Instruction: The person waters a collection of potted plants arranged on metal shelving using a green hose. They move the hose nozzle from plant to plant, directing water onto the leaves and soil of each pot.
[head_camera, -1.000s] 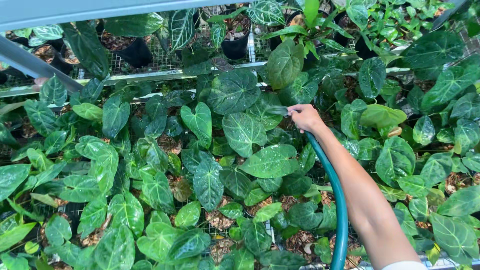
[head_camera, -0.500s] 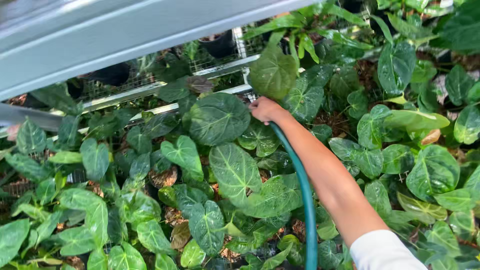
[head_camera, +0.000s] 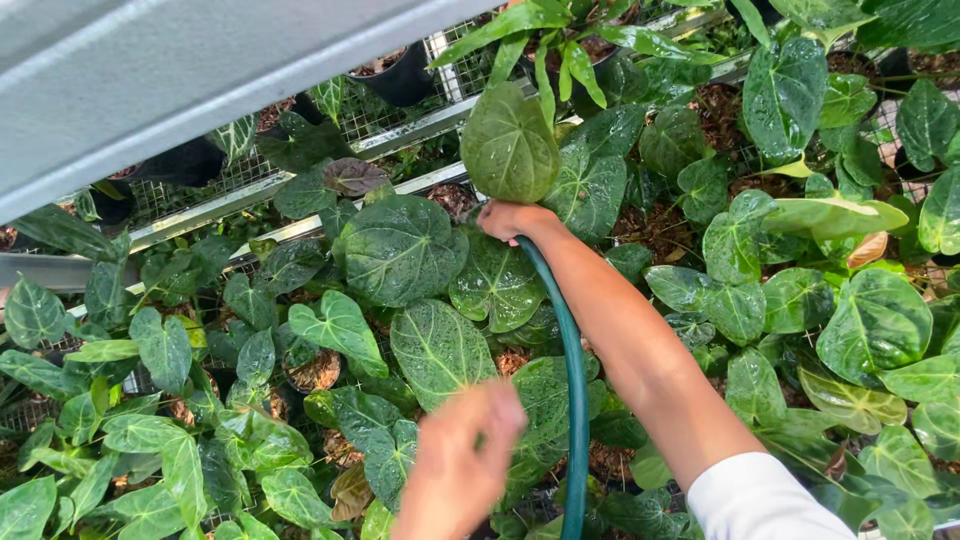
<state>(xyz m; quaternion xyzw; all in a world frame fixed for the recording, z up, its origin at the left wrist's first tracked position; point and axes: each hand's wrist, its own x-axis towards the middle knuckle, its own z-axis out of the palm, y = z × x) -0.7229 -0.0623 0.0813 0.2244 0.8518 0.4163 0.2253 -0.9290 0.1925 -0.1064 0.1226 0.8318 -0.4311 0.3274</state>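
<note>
My right hand (head_camera: 515, 219) is stretched out over a bed of potted plants with large dark green, pale-veined leaves (head_camera: 400, 250). It grips the end of a green garden hose (head_camera: 572, 380), which runs back along my forearm toward the bottom edge. The hose tip is hidden by my fingers and a big leaf (head_camera: 508, 145). My left hand (head_camera: 458, 465) is raised low in the middle, blurred, fingers loosely curled over the leaves beside the hose, holding nothing I can make out.
A grey metal beam (head_camera: 200, 70) crosses the upper left. Below it run wire-mesh bench tops (head_camera: 390, 120) with metal rails and black pots (head_camera: 405, 80). Brown mulch (head_camera: 315, 372) shows in the pots between the leaves. Foliage fills the right side.
The view has shifted further toward the bench rail and beam. My right hand with the hose has reached farther in. My left hand has come into view at the bottom.
</note>
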